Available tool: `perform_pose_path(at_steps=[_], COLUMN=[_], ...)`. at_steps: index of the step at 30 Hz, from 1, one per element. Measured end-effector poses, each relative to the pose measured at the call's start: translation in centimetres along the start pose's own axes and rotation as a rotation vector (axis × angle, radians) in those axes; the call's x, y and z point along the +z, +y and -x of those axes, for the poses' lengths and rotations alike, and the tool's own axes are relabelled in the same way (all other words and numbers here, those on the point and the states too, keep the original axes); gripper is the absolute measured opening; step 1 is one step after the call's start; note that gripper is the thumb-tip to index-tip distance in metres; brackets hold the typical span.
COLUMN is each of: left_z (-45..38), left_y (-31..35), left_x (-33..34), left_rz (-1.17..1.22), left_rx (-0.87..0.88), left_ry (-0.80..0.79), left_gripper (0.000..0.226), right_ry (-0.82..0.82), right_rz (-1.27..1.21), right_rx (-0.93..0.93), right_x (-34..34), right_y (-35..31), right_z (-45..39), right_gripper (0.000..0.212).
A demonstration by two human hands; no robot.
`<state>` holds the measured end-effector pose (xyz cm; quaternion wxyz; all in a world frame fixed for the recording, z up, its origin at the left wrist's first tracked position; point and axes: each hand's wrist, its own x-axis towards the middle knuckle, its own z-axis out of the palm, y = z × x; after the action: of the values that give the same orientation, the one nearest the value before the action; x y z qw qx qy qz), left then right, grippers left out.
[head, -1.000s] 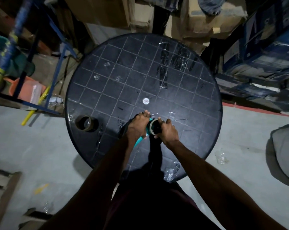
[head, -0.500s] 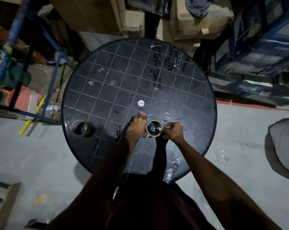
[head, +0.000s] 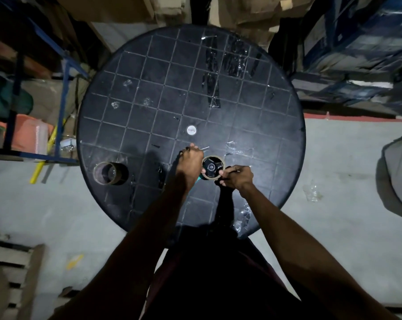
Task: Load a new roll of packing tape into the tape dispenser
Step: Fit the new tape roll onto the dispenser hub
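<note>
A tape roll [head: 213, 167] sits on the black hub of the teal tape dispenser [head: 199, 180], over the near middle of the round black table [head: 135, 93]. My left hand [head: 190, 160] grips the dispenser from the left, fingers curled round it; most of the dispenser is hidden under that hand. My right hand [head: 236, 177] pinches the roll's right edge. A second, nearly bare cardboard tape core [head: 107, 173] stands on end at the table's left edge.
Stuck strips of clear tape [head: 215, 72] lie on the far side of the table and crumpled tape bits [head: 242, 215] near its front edge. A blue metal rack [head: 64, 72] stands left, stacked boxes [head: 361, 49] right, a wooden pallet [head: 13, 269] at lower left.
The roll has turned so its open face and the black hub look up at me. My right hand has slid from covering the roll to its right edge.
</note>
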<state>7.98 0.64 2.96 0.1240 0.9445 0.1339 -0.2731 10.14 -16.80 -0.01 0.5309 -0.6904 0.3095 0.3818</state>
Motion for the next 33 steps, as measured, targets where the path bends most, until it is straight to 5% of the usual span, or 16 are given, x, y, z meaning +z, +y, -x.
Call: perform_pose_path(at_steps=[6,11,16,20,27,33], left_z=[-0.2,-0.3,0.1,0.4,0.8,-0.6], left_y=[1.0,0.4,-1.7,-3.2,-1.2,-0.5], left_x=[1.8,2.1,1.8,1.9,1.8,3.7], left_rz=[-0.188,-0.063,0.111,0.155,0.060,-0.161], left_rx=[-0.066,-0.027,0.006,0.047,0.017,0.004], left_ry=[0.026,0.038,0.079,0.103,0.074,0.124], left_gripper=[0.069,0.079,0.082,0.072,0.075,0.057], right_ry=[0.075,0.100,0.043,-0.114,-0.030,-0.002], right_rz=[-0.010,0.083,0.694,1.145,1.433,1.404], right_rx=[0.018,-0.049,-0.589,-0.680,-0.733,-0.670], right_x=[0.8,0.9,1.0,1.6,2.3,3.3], right_y=[1.2,1.8,0.1,-0.6,-1.0,-0.2], right_z=[-1.7,-2.8,-1.2,-0.2,0.6,0.3], right_gripper=[0.016,0.026,0.068,0.106,0.095,0.098])
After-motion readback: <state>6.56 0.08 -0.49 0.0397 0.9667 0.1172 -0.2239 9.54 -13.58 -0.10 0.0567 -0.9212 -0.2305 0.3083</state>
